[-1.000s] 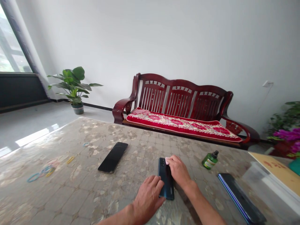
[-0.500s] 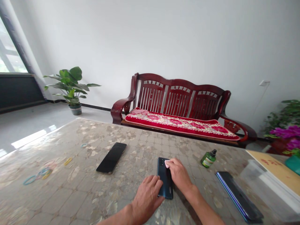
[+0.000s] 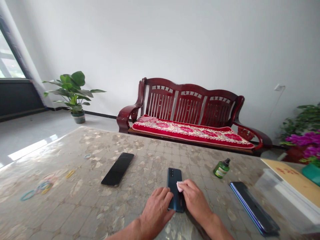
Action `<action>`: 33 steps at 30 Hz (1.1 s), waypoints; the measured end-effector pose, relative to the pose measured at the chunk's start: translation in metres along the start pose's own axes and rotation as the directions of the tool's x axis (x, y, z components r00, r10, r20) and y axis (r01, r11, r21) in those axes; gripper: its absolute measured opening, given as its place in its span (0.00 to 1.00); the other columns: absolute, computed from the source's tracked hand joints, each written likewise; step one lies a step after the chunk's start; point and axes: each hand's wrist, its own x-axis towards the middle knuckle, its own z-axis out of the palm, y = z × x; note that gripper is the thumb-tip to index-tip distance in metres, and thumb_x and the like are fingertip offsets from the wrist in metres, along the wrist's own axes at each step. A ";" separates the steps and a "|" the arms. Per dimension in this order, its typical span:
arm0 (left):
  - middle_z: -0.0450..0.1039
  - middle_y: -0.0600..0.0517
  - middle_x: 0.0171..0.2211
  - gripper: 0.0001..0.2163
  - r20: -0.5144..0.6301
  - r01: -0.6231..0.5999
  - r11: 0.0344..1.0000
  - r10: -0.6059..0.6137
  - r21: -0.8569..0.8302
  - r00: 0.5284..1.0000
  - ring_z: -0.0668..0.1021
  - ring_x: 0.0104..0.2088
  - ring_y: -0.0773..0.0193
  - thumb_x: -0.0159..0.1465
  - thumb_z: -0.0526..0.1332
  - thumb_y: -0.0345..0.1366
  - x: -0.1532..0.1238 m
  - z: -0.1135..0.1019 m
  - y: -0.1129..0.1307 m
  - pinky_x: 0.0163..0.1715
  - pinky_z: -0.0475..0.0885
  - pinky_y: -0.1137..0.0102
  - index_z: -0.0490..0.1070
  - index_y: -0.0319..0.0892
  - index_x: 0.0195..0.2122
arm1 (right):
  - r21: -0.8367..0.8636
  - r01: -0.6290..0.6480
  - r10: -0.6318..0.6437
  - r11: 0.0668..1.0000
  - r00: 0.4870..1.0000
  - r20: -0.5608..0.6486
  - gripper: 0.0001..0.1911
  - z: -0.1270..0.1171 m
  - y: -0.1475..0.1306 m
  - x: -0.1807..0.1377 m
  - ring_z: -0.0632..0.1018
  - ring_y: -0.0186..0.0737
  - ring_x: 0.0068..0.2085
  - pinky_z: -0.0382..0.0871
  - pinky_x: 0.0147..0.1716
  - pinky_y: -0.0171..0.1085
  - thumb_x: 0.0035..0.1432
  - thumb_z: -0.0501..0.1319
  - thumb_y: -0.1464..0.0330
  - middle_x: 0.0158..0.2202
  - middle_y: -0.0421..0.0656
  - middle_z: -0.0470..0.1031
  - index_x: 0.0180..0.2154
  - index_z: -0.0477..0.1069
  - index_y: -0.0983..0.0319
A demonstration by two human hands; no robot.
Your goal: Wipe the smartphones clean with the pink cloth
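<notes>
A dark blue smartphone lies back side up on the table, its camera block at the far left corner. My left hand grips its near left part, fingers over the left edge and thumb at the bottom end. Pinched in the closed fingers of my right hand is a small white folded wipe, pressed to the right side of the phone's back. Another smartphone, black screen up, lies to the left. A green spray bottle stands upright to the right of my hands.
A stack of phones lies at the right, beside a clear plastic box and a tan envelope-like sheet. Several coloured rubber bands are on the patterned tablecloth at left. Beyond the table stands a wooden bench.
My right hand has slid the wipe down the phone's back, from near the camera block toward its middle. My left hand stays on the phone. The view has shifted slightly.
</notes>
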 end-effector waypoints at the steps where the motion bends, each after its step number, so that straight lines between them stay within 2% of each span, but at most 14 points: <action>1: 0.71 0.50 0.51 0.12 0.000 -0.002 1.000 0.002 0.000 1.000 0.71 0.50 0.54 0.62 0.64 0.34 0.000 -0.001 0.000 0.54 0.65 0.61 0.67 0.45 0.46 | -0.027 -0.009 0.009 1.000 1.000 -0.005 0.16 0.002 0.002 0.009 0.77 0.38 0.42 0.73 0.44 0.36 0.67 0.49 0.74 0.39 0.43 0.75 0.38 0.75 0.58; 4: 0.71 0.49 0.50 0.12 -0.001 -0.004 1.000 0.004 0.001 1.000 0.71 0.50 0.54 0.62 0.65 0.34 0.000 -0.002 0.001 0.54 0.65 0.61 0.67 0.45 0.46 | -0.115 -0.032 0.030 0.993 0.999 -0.020 0.10 0.007 0.009 0.037 0.76 0.38 0.42 0.74 0.43 0.40 0.68 0.55 0.66 0.46 0.44 0.74 0.45 0.73 0.59; 7: 0.70 0.49 0.51 0.12 -0.010 -0.007 1.000 0.007 -0.003 1.000 0.71 0.51 0.54 0.62 0.65 0.33 -0.001 -0.001 0.000 0.54 0.65 0.61 0.67 0.45 0.46 | -0.137 -0.032 0.028 0.990 0.999 -0.031 0.17 0.010 0.008 0.046 0.75 0.42 0.47 0.73 0.46 0.46 0.66 0.60 0.60 0.54 0.47 0.70 0.53 0.68 0.60; 10: 0.70 0.49 0.51 0.12 -0.015 -0.010 1.000 0.010 -0.014 1.000 0.71 0.51 0.54 0.62 0.65 0.33 -0.001 0.000 -0.001 0.55 0.64 0.61 0.67 0.44 0.46 | -0.143 -0.022 0.022 0.989 1.000 -0.005 0.08 0.008 -0.002 0.031 0.76 0.39 0.43 0.73 0.45 0.41 0.67 0.57 0.67 0.46 0.44 0.74 0.45 0.72 0.59; 12: 0.70 0.50 0.50 0.12 -0.013 -0.011 1.000 0.011 -0.025 1.000 0.71 0.50 0.54 0.62 0.64 0.33 0.000 0.001 -0.002 0.54 0.65 0.61 0.67 0.45 0.46 | -0.137 0.003 0.002 0.991 0.999 0.038 0.11 0.005 -0.011 0.016 0.75 0.38 0.41 0.71 0.43 0.38 0.67 0.52 0.74 0.39 0.42 0.73 0.37 0.72 0.59; 14: 0.70 0.50 0.50 0.12 -0.012 -0.017 0.999 0.016 -0.037 1.000 0.71 0.50 0.55 0.63 0.64 0.33 0.000 0.001 -0.002 0.54 0.65 0.62 0.66 0.45 0.47 | -0.116 0.038 -0.030 0.993 0.997 0.077 0.14 0.000 -0.020 0.004 0.74 0.38 0.40 0.69 0.42 0.36 0.67 0.50 0.77 0.36 0.42 0.72 0.34 0.71 0.59; 17: 0.70 0.51 0.49 0.12 -0.014 -0.024 0.999 0.024 -0.046 1.000 0.71 0.49 0.56 0.63 0.64 0.33 -0.001 0.000 -0.001 0.53 0.66 0.62 0.66 0.45 0.47 | -0.084 0.062 -0.055 0.994 0.994 0.090 0.15 0.000 -0.024 0.004 0.74 0.38 0.40 0.68 0.41 0.35 0.66 0.50 0.77 0.36 0.42 0.72 0.34 0.71 0.59; 21: 0.71 0.52 0.45 0.07 0.005 -0.027 0.999 0.027 -0.033 1.000 0.72 0.46 0.57 0.64 0.63 0.32 -0.002 -0.002 -0.001 0.51 0.67 0.64 0.68 0.45 0.43 | -0.116 0.036 -0.030 0.993 0.998 0.051 0.13 0.018 -0.017 0.035 0.74 0.38 0.39 0.67 0.40 0.34 0.62 0.53 0.79 0.36 0.41 0.73 0.35 0.73 0.58; 24: 0.72 0.52 0.44 0.07 0.008 -0.029 0.999 0.029 -0.025 1.000 0.73 0.46 0.57 0.64 0.63 0.32 -0.003 -0.001 -0.003 0.50 0.68 0.64 0.68 0.45 0.43 | -0.153 0.000 0.006 0.988 0.999 0.034 0.14 0.029 -0.017 0.050 0.73 0.38 0.36 0.67 0.39 0.34 0.61 0.53 0.80 0.34 0.41 0.72 0.33 0.73 0.58; 26: 0.72 0.52 0.44 0.07 0.008 -0.022 1.000 0.022 -0.015 1.000 0.73 0.46 0.57 0.64 0.63 0.32 -0.003 0.000 -0.003 0.50 0.68 0.64 0.69 0.45 0.43 | -0.159 0.012 -0.005 0.987 0.999 0.046 0.14 0.027 -0.021 0.047 0.72 0.38 0.37 0.66 0.39 0.35 0.62 0.53 0.80 0.35 0.41 0.72 0.33 0.72 0.59; 30: 0.72 0.51 0.46 0.11 0.002 -0.028 1.000 0.028 -0.003 1.000 0.73 0.47 0.56 0.63 0.63 0.31 -0.003 0.001 -0.003 0.51 0.68 0.63 0.68 0.45 0.46 | -0.124 0.085 -0.069 0.989 0.990 0.125 0.14 0.008 -0.033 0.021 0.72 0.38 0.40 0.65 0.40 0.35 0.64 0.52 0.79 0.36 0.41 0.73 0.34 0.72 0.59; 33: 0.72 0.52 0.46 0.12 -0.004 -0.045 0.999 0.045 0.006 0.999 0.73 0.46 0.56 0.64 0.63 0.32 -0.003 0.000 -0.002 0.50 0.68 0.63 0.67 0.46 0.48 | -0.073 0.087 -0.074 0.994 0.984 0.162 0.15 -0.002 -0.034 0.013 0.74 0.37 0.40 0.67 0.40 0.34 0.65 0.52 0.77 0.35 0.40 0.73 0.33 0.73 0.58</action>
